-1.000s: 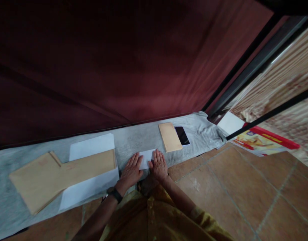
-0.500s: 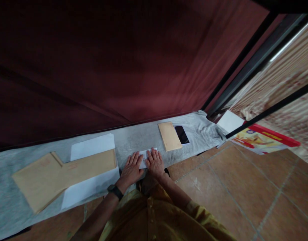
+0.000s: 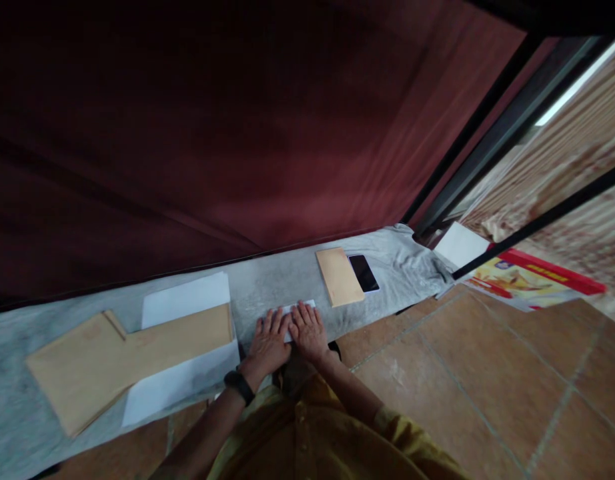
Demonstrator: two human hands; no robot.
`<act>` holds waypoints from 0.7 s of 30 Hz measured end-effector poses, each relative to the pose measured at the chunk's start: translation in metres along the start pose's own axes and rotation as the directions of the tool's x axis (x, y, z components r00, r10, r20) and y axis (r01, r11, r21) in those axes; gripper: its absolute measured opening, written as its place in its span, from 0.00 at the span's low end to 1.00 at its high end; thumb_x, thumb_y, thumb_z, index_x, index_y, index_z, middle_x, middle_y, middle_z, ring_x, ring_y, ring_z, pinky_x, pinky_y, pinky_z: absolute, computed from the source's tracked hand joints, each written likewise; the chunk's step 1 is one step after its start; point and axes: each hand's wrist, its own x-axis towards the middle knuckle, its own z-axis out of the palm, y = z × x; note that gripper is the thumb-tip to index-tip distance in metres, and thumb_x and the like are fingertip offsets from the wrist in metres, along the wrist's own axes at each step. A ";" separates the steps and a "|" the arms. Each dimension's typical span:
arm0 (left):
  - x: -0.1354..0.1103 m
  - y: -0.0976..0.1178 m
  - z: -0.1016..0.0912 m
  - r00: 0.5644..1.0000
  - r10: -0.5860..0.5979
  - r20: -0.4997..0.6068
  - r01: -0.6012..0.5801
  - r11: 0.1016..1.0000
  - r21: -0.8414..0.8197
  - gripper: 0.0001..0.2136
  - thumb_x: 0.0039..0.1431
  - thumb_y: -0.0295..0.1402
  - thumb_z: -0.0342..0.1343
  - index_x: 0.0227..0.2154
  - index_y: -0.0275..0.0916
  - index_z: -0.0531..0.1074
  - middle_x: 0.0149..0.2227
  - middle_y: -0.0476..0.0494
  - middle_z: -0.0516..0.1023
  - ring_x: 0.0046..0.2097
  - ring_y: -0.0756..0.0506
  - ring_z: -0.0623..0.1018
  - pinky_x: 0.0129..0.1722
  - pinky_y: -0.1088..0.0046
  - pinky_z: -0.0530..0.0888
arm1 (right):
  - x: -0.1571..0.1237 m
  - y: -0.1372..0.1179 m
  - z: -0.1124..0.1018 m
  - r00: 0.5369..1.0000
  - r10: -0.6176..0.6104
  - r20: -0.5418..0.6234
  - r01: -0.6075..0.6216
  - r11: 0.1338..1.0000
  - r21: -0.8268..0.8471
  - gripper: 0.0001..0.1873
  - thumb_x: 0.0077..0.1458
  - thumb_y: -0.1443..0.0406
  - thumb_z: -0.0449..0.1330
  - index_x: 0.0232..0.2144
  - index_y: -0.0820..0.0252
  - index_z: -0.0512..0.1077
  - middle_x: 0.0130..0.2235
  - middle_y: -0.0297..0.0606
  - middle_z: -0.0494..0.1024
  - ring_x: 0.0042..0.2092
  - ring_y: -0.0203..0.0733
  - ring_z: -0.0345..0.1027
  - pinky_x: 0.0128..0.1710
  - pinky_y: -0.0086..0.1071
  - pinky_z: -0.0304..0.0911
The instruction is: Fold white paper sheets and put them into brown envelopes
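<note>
A small piece of white paper [image 3: 288, 337], which looks folded, lies on the grey cloth near the front edge. My left hand [image 3: 269, 343] rests flat on its left part, fingers stretched out. My right hand [image 3: 308, 333] lies flat over its right part, close beside the left one. Most of the paper is hidden under both hands. To the right, a tan envelope [image 3: 340, 277] overlaps the edge of a dark-screened phone [image 3: 364, 274]. To the left, large brown envelopes [image 3: 82, 367] lie partly across white paper sheets [image 3: 187, 297].
A grey cloth [image 3: 272, 273] covers the narrow table. Behind it hangs a dark red curtain [image 3: 287, 167]. Black frame bars [image 3: 537, 233] cross at the right. On the tiled floor [image 3: 462, 373] stands a printed red and yellow box [image 3: 527, 280].
My left hand has slid right across the paper, closer to my right hand, covering more of it. My right hand has hardly moved. The camera view has shifted slightly.
</note>
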 end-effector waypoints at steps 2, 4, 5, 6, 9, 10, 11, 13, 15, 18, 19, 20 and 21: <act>-0.001 0.001 -0.003 1.000 -0.015 0.015 0.015 1.000 -0.004 0.34 0.56 0.32 0.51 0.68 0.37 0.60 0.73 0.37 0.53 0.73 0.29 0.51 0.69 0.43 0.51 | -0.004 0.003 0.002 0.999 0.029 -0.024 -0.029 0.999 -0.017 0.28 0.71 0.55 0.49 0.67 0.61 0.62 0.68 0.48 0.64 0.68 0.51 0.56 0.67 0.46 0.49; -0.001 0.002 -0.004 1.000 -0.017 0.015 0.017 1.000 -0.006 0.34 0.57 0.32 0.51 0.68 0.38 0.60 0.73 0.38 0.53 0.73 0.30 0.51 0.69 0.44 0.51 | -0.008 0.008 0.003 0.998 0.045 -0.041 -0.046 0.998 -0.035 0.29 0.71 0.55 0.49 0.67 0.65 0.61 0.68 0.51 0.64 0.69 0.52 0.55 0.68 0.46 0.49; -0.002 0.002 -0.004 1.000 -0.017 0.012 0.017 1.000 -0.007 0.34 0.56 0.32 0.51 0.68 0.38 0.59 0.73 0.38 0.53 0.73 0.31 0.51 0.69 0.45 0.51 | -0.010 0.010 0.003 0.998 0.048 -0.045 -0.050 0.998 -0.043 0.29 0.71 0.56 0.49 0.67 0.66 0.61 0.68 0.52 0.63 0.69 0.52 0.55 0.68 0.46 0.48; -0.002 0.002 -0.004 1.000 -0.018 0.010 0.018 1.000 -0.007 0.34 0.56 0.32 0.51 0.69 0.38 0.59 0.73 0.38 0.53 0.73 0.31 0.50 0.69 0.45 0.51 | -0.012 0.012 0.002 0.998 0.049 -0.048 -0.051 0.998 -0.048 0.30 0.71 0.56 0.49 0.67 0.67 0.61 0.68 0.53 0.63 0.69 0.53 0.54 0.68 0.46 0.48; -0.002 0.001 -0.003 0.999 -0.028 0.017 0.029 1.000 -0.007 0.35 0.56 0.32 0.51 0.69 0.38 0.58 0.73 0.37 0.52 0.73 0.31 0.50 0.68 0.43 0.50 | -0.014 0.014 0.000 0.998 0.049 -0.050 -0.052 0.997 -0.051 0.30 0.70 0.56 0.50 0.67 0.69 0.60 0.68 0.54 0.62 0.69 0.53 0.54 0.68 0.47 0.49; -0.001 0.002 -0.003 0.999 -0.030 0.025 0.031 1.000 -0.007 0.35 0.56 0.32 0.51 0.69 0.38 0.57 0.73 0.37 0.51 0.73 0.31 0.49 0.68 0.42 0.50 | -0.013 0.014 -0.001 0.997 0.054 -0.051 -0.057 0.997 -0.049 0.31 0.70 0.56 0.50 0.67 0.70 0.60 0.68 0.55 0.63 0.69 0.54 0.54 0.68 0.47 0.49; 0.000 0.002 -0.003 0.999 -0.032 0.036 0.032 0.999 -0.008 0.36 0.56 0.32 0.51 0.69 0.38 0.57 0.73 0.37 0.51 0.73 0.30 0.49 0.68 0.42 0.50 | -0.011 0.013 -0.003 0.997 0.062 -0.051 -0.065 0.997 -0.047 0.31 0.70 0.57 0.51 0.66 0.71 0.61 0.67 0.56 0.63 0.69 0.54 0.55 0.68 0.48 0.48; 0.002 0.004 -0.004 0.998 -0.037 0.056 0.038 0.999 -0.010 0.36 0.56 0.31 0.51 0.70 0.37 0.55 0.74 0.36 0.50 0.73 0.30 0.48 0.68 0.41 0.49 | -0.005 0.009 -0.006 0.996 0.082 -0.045 -0.084 0.996 -0.038 0.29 0.69 0.58 0.50 0.65 0.72 0.63 0.66 0.57 0.65 0.69 0.55 0.55 0.68 0.49 0.47; 0.004 0.006 -0.004 0.997 -0.047 0.067 0.048 0.999 -0.008 0.37 0.55 0.31 0.52 0.70 0.36 0.55 0.73 0.35 0.50 0.73 0.28 0.48 0.68 0.40 0.49 | 0.002 0.004 -0.009 0.997 0.070 -0.014 -0.070 0.997 -0.010 0.27 0.70 0.59 0.49 0.64 0.69 0.65 0.66 0.53 0.66 0.68 0.54 0.56 0.69 0.50 0.47; 0.005 0.007 -0.003 0.997 -0.054 0.050 0.055 0.998 -0.005 0.36 0.56 0.30 0.52 0.69 0.36 0.57 0.73 0.34 0.52 0.73 0.27 0.49 0.67 0.39 0.51 | 0.010 -0.003 -0.009 0.999 0.010 0.052 -0.013 0.999 0.051 0.24 0.71 0.59 0.47 0.64 0.59 0.67 0.67 0.43 0.66 0.68 0.50 0.56 0.68 0.46 0.50; 0.005 0.007 -0.003 0.998 -0.052 0.040 0.052 0.999 -0.008 0.35 0.56 0.30 0.51 0.69 0.36 0.58 0.73 0.34 0.53 0.73 0.27 0.49 0.67 0.38 0.51 | 0.011 -0.004 -0.008 0.998 0.003 0.063 -0.007 0.998 0.059 0.24 0.72 0.59 0.46 0.64 0.57 0.66 0.67 0.42 0.66 0.68 0.48 0.56 0.68 0.46 0.50; 0.005 0.007 -0.002 0.998 -0.049 0.030 0.049 0.999 -0.012 0.35 0.56 0.30 0.51 0.69 0.36 0.58 0.73 0.35 0.53 0.73 0.27 0.50 0.67 0.38 0.52 | 0.011 -0.005 -0.006 0.998 0.008 0.066 -0.012 0.998 0.058 0.24 0.72 0.59 0.46 0.64 0.57 0.66 0.68 0.41 0.65 0.68 0.48 0.56 0.68 0.45 0.50; 0.005 0.006 0.000 0.999 -0.046 0.021 0.046 0.999 -0.014 0.35 0.55 0.30 0.51 0.69 0.37 0.58 0.72 0.35 0.54 0.72 0.27 0.50 0.67 0.38 0.52 | 0.010 -0.005 -0.004 0.998 0.022 0.061 -0.025 0.998 0.050 0.25 0.72 0.58 0.47 0.65 0.58 0.65 0.68 0.42 0.64 0.68 0.48 0.56 0.68 0.45 0.50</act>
